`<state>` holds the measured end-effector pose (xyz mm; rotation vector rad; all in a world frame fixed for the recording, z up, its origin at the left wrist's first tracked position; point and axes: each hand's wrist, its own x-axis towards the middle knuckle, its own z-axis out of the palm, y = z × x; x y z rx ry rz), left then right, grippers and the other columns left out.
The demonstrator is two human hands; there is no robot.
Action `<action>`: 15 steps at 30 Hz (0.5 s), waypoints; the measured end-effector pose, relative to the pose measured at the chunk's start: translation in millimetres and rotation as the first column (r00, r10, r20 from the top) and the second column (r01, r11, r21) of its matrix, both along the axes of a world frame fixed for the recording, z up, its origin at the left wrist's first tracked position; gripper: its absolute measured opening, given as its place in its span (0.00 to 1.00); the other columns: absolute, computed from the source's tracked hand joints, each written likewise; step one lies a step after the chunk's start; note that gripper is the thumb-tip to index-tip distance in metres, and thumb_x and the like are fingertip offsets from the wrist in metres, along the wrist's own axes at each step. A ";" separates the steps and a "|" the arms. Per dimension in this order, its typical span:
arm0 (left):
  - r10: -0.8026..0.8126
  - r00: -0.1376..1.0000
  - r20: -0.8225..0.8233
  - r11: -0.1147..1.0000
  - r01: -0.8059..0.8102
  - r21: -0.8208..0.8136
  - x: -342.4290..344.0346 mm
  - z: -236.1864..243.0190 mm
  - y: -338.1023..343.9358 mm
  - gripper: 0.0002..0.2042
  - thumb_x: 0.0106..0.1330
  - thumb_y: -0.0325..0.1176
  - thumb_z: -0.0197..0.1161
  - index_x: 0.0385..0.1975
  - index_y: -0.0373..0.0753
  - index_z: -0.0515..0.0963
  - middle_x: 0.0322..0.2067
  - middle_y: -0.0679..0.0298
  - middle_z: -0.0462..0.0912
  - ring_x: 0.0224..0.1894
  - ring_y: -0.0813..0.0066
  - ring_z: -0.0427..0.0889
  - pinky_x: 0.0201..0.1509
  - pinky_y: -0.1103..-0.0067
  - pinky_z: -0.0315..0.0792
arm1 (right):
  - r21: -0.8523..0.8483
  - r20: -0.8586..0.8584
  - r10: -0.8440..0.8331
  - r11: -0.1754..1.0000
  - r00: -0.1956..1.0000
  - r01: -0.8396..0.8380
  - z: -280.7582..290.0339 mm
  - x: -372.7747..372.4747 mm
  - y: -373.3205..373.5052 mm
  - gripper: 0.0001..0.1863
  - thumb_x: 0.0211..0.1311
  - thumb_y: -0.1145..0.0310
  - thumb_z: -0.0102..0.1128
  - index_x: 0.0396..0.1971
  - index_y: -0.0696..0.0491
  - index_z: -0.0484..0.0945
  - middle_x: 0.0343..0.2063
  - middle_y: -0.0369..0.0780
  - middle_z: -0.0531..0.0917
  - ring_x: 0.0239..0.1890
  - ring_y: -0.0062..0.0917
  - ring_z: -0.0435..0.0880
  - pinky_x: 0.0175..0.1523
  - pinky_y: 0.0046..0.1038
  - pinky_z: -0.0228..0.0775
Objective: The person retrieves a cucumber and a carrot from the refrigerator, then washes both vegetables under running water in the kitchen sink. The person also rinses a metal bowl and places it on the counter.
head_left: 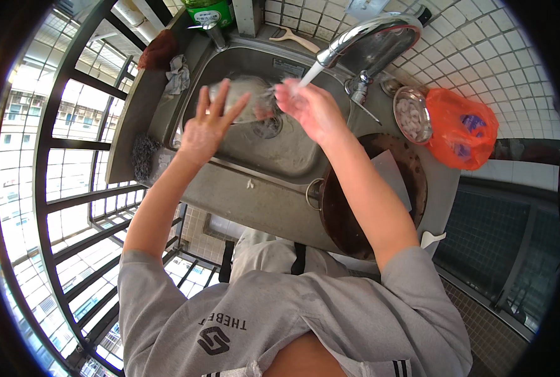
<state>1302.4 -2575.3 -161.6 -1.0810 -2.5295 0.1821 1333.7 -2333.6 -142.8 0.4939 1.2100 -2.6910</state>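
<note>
My left hand (210, 124) is over the left side of the metal sink (280, 160), its fingers spread and holding nothing that I can see. A round, pale bowl-like thing (245, 97) lies in the sink just beyond those fingers, blurred. My right hand (311, 108) is in the stream of water from the chrome faucet (374, 28). Its fingers reach left, slightly bent and blurred, with nothing visible in them. Below the hands, the drain (267, 127) shows in the sink floor, with a small reddish blur beside it.
Under my right forearm sits a large dark wok (349, 217) with a cleaver-like blade (393, 179) across it. A metal bowl of pale pieces (412, 115) and an orange plastic bag (459, 129) stand right. A peeler (296, 39), green bottle (209, 12) and steel-wool scourer (144, 157) edge the sink.
</note>
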 end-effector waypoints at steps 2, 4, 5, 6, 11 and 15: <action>-0.106 0.994 -0.011 0.993 0.105 -0.060 0.9 -12.2 19.8 0.39 0.54 0.21 0.55 0.65 0.64 0.54 0.63 0.55 0.58 0.55 0.45 0.70 0.28 0.78 0.80 | -0.078 0.060 -0.007 0.997 0.998 0.012 1.0 -19.3 -5.0 0.13 0.61 0.74 0.50 0.44 0.64 0.70 0.38 0.48 0.80 0.39 0.32 0.81 0.45 0.30 0.77; -0.219 0.975 0.029 0.974 0.220 -0.050 3.0 -22.5 45.1 0.36 0.56 0.25 0.56 0.64 0.64 0.56 0.62 0.55 0.60 0.56 0.44 0.70 0.29 0.77 0.81 | -0.045 0.074 -0.030 0.998 0.997 0.033 0.7 -28.7 -3.8 0.12 0.61 0.76 0.48 0.43 0.64 0.71 0.36 0.48 0.80 0.39 0.32 0.82 0.46 0.32 0.76; -0.272 0.961 0.050 0.961 0.275 -0.044 3.8 -25.7 57.5 0.34 0.57 0.27 0.56 0.64 0.64 0.58 0.61 0.56 0.62 0.56 0.44 0.69 0.30 0.76 0.81 | -0.011 0.066 -0.037 0.999 0.997 0.038 0.4 -30.5 -1.7 0.12 0.60 0.76 0.48 0.42 0.64 0.71 0.36 0.48 0.80 0.39 0.32 0.81 0.46 0.33 0.76; -0.292 0.953 0.085 0.954 0.297 -0.048 4.3 -27.8 69.0 0.33 0.57 0.29 0.56 0.63 0.64 0.58 0.60 0.56 0.62 0.57 0.44 0.69 0.31 0.76 0.81 | 0.039 0.084 -0.058 0.998 0.995 0.055 0.0 -29.6 1.1 0.11 0.60 0.76 0.49 0.42 0.64 0.71 0.36 0.48 0.80 0.39 0.32 0.81 0.46 0.33 0.76; -0.309 0.914 0.264 0.947 0.322 -0.005 6.0 -24.6 98.5 0.31 0.59 0.31 0.54 0.64 0.65 0.57 0.59 0.57 0.64 0.59 0.41 0.65 0.39 0.70 0.81 | 0.294 0.030 -0.014 0.956 0.999 0.005 -0.2 -1.9 24.3 0.13 0.63 0.69 0.48 0.44 0.59 0.73 0.42 0.42 0.80 0.46 0.26 0.78 0.51 0.27 0.69; -0.225 0.931 0.286 0.971 0.190 0.144 8.7 -18.6 73.3 0.36 0.54 0.20 0.54 0.62 0.66 0.59 0.61 0.61 0.63 0.60 0.47 0.65 0.36 0.70 0.80 | 0.384 0.068 -0.035 0.923 0.997 0.007 -5.9 33.3 35.5 0.13 0.65 0.68 0.48 0.46 0.58 0.72 0.44 0.43 0.79 0.48 0.25 0.77 0.51 0.28 0.70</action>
